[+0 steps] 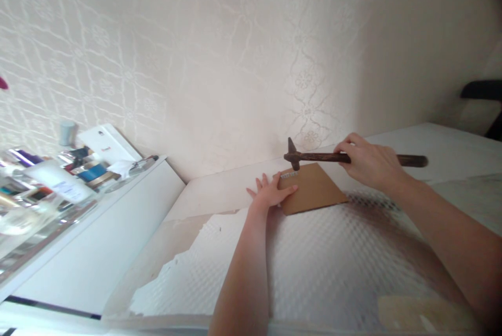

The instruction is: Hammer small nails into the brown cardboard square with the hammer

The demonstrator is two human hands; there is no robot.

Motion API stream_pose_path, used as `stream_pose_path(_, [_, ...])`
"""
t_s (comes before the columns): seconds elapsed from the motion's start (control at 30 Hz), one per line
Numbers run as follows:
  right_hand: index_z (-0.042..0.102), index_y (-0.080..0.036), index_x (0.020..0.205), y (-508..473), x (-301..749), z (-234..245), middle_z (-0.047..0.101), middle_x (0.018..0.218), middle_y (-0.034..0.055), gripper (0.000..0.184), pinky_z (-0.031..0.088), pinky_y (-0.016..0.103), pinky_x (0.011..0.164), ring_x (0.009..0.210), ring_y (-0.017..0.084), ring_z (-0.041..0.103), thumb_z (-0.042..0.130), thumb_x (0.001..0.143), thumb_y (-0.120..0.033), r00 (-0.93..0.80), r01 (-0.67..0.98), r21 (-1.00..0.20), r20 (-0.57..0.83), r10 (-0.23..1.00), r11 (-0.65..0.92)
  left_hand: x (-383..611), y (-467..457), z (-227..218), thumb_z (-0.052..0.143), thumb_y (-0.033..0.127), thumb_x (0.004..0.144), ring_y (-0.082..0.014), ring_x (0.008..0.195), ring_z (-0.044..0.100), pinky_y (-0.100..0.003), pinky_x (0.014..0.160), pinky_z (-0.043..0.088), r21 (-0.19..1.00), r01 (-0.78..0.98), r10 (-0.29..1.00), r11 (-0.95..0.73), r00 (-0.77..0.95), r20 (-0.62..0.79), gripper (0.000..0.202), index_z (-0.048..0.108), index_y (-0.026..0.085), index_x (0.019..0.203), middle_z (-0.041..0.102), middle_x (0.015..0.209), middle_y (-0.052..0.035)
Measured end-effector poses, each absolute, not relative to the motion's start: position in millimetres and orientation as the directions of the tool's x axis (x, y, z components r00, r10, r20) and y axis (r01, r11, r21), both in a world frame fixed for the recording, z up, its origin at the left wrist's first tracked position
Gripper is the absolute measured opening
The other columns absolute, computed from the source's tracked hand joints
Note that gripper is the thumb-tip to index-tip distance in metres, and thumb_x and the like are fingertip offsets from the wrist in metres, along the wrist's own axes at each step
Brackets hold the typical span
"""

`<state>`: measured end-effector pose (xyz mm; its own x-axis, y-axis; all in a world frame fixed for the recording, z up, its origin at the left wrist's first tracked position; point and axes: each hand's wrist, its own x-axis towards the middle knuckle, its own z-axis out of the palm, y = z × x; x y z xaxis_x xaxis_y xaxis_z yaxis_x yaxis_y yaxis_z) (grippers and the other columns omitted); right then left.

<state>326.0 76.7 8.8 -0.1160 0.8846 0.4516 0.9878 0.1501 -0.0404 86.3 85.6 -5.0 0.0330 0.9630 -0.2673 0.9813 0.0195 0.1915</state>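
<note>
A brown board (314,189) lies flat on a white textured sheet (325,263) spread over a table. My left hand (269,192) rests on the board's left corner, fingers spread and pressing it down, with a small pale strip (289,174) just beyond the fingertips. My right hand (366,163) is closed round the handle of a dark, rusty hammer (309,157). The hammer is held level, its head hovering right above the board's far corner and the pale strip.
A patterned pale wall (235,64) stands close behind the table. At left, a white shelf (98,205) carries several bottles, jars and tubes (58,174). A dark chair part (482,90) shows at the far right. The sheet's left edge is torn.
</note>
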Motion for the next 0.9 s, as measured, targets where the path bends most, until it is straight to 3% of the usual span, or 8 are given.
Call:
stream_pose_path(0.3, [0.062, -0.024, 0.097, 77.3, 326.3, 7.6, 0.056, 0.106, 0.0051, 0.025, 0.027, 0.029, 0.049, 0.069, 0.016, 0.056, 0.040, 0.086, -0.028, -0.126, 0.987, -0.032, 0.470, 0.874, 0.159, 84.8, 87.5, -7.6, 0.027, 0.086, 0.064, -0.0389, 0.139, -0.006, -0.072, 0.100, 0.001, 0.220, 0.975, 0.965, 0.019, 0.040, -0.259, 0.091, 0.013, 0.043, 0.143, -0.003, 0.155, -0.0021])
stream_pose_path(0.67, [0.064, -0.024, 0.094, 78.3, 328.2, 7.9, 0.059, 0.102, 0.0050, 0.023, 0.032, 0.028, 0.052, 0.072, 0.017, 0.058, 0.045, 0.082, -0.027, -0.137, 0.980, -0.070, 0.433, 0.891, 0.185, 85.8, 86.8, -6.2, 0.027, 0.086, 0.065, -0.0390, 0.138, -0.007, -0.070, 0.102, 0.002, 0.197, 0.980, 0.963, 0.030, 0.024, -0.269, 0.091, 0.012, 0.042, 0.143, -0.005, 0.155, -0.0016])
stream_pose_path(0.77, [0.065, -0.023, 0.095, 80.3, 328.7, 8.0, 0.062, 0.097, 0.0057, 0.024, 0.037, 0.029, 0.057, 0.077, 0.020, 0.059, 0.050, 0.077, -0.026, -0.081, 0.975, -0.153, 0.421, 0.904, 0.159, 85.0, 87.3, -6.5, 0.027, 0.086, 0.064, -0.0386, 0.139, -0.007, -0.070, 0.101, 0.002, 0.207, 0.978, 0.964, 0.019, 0.037, -0.264, 0.091, 0.012, 0.042, 0.143, -0.004, 0.155, -0.0029])
stream_pose_path(0.9, [0.065, -0.023, 0.098, 86.7, 334.2, 8.0, 0.068, 0.087, 0.0050, 0.029, 0.042, 0.030, 0.062, 0.079, 0.022, 0.062, 0.055, 0.071, -0.028, 0.171, 0.921, -0.390, 0.418, 0.892, 0.006, 84.5, 89.2, -8.6, 0.027, 0.087, 0.063, -0.0386, 0.139, -0.004, -0.071, 0.100, 0.002, 0.213, 0.977, 0.969, 0.022, 0.031, -0.245, 0.092, 0.014, 0.042, 0.143, 0.000, 0.155, -0.0056])
